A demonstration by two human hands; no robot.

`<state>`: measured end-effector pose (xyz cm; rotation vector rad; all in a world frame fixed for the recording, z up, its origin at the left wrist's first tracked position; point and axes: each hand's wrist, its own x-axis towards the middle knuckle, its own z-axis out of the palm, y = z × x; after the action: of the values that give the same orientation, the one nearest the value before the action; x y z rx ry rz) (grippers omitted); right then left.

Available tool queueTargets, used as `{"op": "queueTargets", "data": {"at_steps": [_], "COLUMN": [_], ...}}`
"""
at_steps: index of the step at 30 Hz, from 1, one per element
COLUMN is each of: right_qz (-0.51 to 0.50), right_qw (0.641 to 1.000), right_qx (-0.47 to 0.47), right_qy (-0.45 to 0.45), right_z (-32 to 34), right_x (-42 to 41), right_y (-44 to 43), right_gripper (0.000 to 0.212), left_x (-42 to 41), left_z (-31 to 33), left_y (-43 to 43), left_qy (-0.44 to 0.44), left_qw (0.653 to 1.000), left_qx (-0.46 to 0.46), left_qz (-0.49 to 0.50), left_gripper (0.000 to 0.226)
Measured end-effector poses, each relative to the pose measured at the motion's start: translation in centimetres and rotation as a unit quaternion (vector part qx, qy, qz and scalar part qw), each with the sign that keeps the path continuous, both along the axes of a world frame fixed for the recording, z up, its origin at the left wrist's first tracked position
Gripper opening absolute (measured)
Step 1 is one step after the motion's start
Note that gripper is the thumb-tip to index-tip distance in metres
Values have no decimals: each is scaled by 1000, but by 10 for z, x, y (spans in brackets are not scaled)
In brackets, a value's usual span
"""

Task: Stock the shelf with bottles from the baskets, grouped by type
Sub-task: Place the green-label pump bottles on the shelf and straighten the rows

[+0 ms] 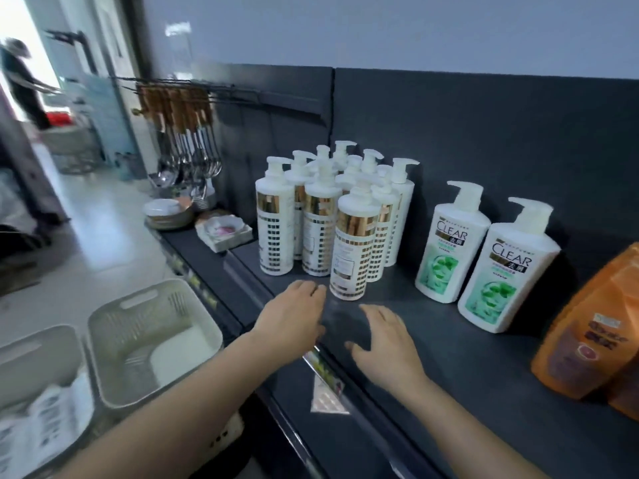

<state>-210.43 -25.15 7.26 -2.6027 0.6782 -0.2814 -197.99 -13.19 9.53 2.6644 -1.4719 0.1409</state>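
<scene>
The front white-and-gold pump bottle (pixel 352 243) stands upright near the shelf's front edge. It is the foremost of a tight cluster of matching bottles (pixel 311 209) that fills the left part of the shelf (pixel 449 368) back to the rear panel. Apart to the right, two green-labelled CLEAR bottles (pixel 449 250) stand side by side, and orange pouches (pixel 587 326) lean at the right end. Below the shelf's left end sit two pale baskets. The nearer basket (pixel 138 323) holds something white and blurred, possibly a bottle lying down. The farther basket (pixel 38 344) holds white labelled items.

The cluster is tall, narrow and closely packed, so a careless nudge to the front bottle could tip it back into its neighbours and fell several. Pulled forward, it could drop off the front edge.

The left hand (pixel 294 316) reaches in palm down, fingers straight and together, the tips just beside the front bottle's base; whether they touch it is unclear. The right hand (pixel 387 337) hovers palm down over the front edge, fingers loosely spread, holding nothing.
</scene>
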Motion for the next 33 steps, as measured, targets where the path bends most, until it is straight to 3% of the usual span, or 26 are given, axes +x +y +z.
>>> {"op": "queueTargets", "data": {"at_steps": [7, 17, 27, 33], "right_qz": [156, 276, 343, 362], "right_qw": [986, 955, 928, 917], "right_qx": [-49, -64, -61, -42], "right_qy": [16, 87, 131, 166], "right_z": [1, -16, -51, -80], "right_x": [48, 131, 224, 270], "right_y": [71, 186, 311, 375], "right_gripper": [66, 57, 59, 63], "left_x": [20, 63, 131, 166], "left_z": [-5, -32, -78, -115], "left_y": [118, 268, 397, 450], "left_qy": [-17, 56, 108, 155], "left_qw": [987, 942, 912, 896], "left_qx": [46, 74, 74, 73], "left_qz": [156, 322, 390, 411], "left_gripper": [55, 46, 39, 55]}}
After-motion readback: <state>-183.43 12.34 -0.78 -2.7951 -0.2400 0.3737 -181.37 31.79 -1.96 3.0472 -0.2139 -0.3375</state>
